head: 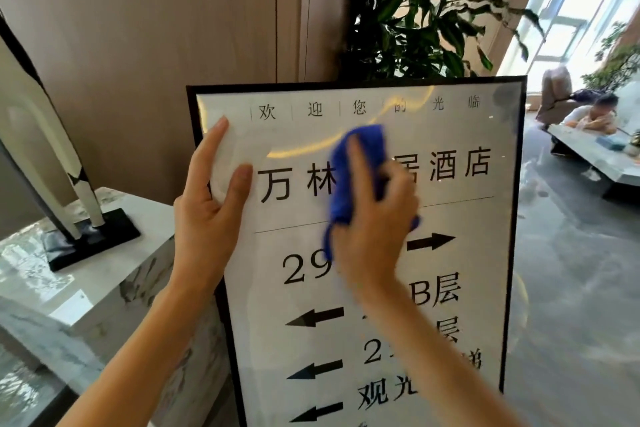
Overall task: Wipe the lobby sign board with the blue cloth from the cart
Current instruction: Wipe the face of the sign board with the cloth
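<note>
Sign board (450,218): upright, black-framed, white glossy face with dark Chinese lettering and black arrows; fills the middle of the view, in front of a plant and beside a marble ledge.
Blue cloth (360,163): bunched against the upper middle of the board's face, covering part of the large line of lettering; a loose corner hangs down at the lower left of the bundle.
Right hand (375,218): pressed onto the cloth, fingers curled around it and gripping it, forefinger stretched up over the fabric; somewhat blurred, so the exact hold of the lower fingers is probably a closed clutch but hard to confirm.
Left hand (207,208): on the board's left edge, fingers spread and extended, thumb lying on the white face, the rest apparently wrapped behind the frame, steadying it.
Plant (426,7): dark green leaves rising behind the board's top edge.
Marble ledge (104,291): left of the board, carrying a tall black-and-white sculpture (45,135) on a black base.
Background right: glossy floor (571,288), low table (595,156), a seated person (592,114) leaning on it near bright windows.
</note>
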`<action>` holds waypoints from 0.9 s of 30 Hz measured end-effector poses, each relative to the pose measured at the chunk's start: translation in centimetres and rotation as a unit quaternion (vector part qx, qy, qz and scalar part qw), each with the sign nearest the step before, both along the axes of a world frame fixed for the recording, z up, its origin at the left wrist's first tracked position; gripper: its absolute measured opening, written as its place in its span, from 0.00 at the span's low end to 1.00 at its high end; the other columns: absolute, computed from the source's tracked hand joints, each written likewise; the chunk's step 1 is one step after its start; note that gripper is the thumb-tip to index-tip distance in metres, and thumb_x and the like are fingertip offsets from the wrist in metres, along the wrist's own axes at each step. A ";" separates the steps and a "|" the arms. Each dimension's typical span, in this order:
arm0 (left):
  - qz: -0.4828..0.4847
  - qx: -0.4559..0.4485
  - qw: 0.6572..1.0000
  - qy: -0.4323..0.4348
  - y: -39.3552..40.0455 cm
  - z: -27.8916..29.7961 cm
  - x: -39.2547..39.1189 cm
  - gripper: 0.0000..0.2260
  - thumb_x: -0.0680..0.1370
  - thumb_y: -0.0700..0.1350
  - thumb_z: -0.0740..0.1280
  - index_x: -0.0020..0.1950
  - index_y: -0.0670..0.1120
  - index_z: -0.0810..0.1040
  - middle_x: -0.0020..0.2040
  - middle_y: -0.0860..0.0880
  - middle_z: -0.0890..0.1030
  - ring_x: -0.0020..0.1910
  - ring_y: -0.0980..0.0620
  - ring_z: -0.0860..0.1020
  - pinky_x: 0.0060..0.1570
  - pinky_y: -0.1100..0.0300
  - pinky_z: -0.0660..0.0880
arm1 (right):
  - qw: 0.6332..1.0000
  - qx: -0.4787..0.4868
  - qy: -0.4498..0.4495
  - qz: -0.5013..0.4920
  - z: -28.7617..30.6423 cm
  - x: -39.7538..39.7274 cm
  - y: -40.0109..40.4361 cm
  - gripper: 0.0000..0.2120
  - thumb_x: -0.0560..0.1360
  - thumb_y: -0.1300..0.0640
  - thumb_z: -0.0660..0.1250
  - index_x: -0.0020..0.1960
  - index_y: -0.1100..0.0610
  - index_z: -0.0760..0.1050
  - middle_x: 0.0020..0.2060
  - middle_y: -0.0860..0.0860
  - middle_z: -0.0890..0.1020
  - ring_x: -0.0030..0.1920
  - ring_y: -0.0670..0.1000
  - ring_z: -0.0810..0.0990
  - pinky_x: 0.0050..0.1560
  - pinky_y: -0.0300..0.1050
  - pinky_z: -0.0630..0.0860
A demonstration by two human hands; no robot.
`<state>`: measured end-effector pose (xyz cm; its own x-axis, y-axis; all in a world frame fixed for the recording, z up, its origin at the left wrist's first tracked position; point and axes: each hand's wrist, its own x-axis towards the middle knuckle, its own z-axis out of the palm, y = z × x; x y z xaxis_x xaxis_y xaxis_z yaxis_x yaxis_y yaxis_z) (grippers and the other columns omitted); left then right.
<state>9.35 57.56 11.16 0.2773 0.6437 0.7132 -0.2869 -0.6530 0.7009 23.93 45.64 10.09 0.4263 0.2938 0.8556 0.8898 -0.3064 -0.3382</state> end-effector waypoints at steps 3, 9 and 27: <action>0.022 0.018 1.000 0.010 0.1 -0.1 -0.2 0.22 0.83 0.49 0.64 0.74 0.65 0.64 0.69 0.74 0.70 0.67 0.70 0.72 0.57 0.77 0.72 | 0.989 -0.101 -0.081 0.065 -4.4 -5.5 0.6 0.43 0.71 0.49 0.68 0.81 0.45 0.52 0.62 0.55 0.69 0.54 0.57 0.73 0.53 0.55 0.70; 0.001 0.002 1.000 0.019 -0.1 0.2 0.1 0.21 0.82 0.51 0.64 0.73 0.67 0.64 0.67 0.75 0.69 0.64 0.72 0.72 0.53 0.79 0.72 | 0.950 -0.186 -0.225 0.112 -7.4 -6.7 -1.5 0.30 0.75 0.46 0.64 0.76 0.43 0.63 0.60 0.50 0.69 0.48 0.53 0.71 0.50 0.50 0.66; 0.016 -0.049 0.998 0.033 -0.9 0.9 0.5 0.22 0.79 0.52 0.65 0.69 0.72 0.65 0.56 0.82 0.73 0.49 0.80 0.76 0.39 0.83 0.71 | 0.978 0.124 0.099 -0.133 5.9 16.6 -7.2 0.28 0.74 0.54 0.61 0.73 0.41 0.68 0.54 0.50 0.68 0.48 0.48 0.69 0.52 0.50 0.72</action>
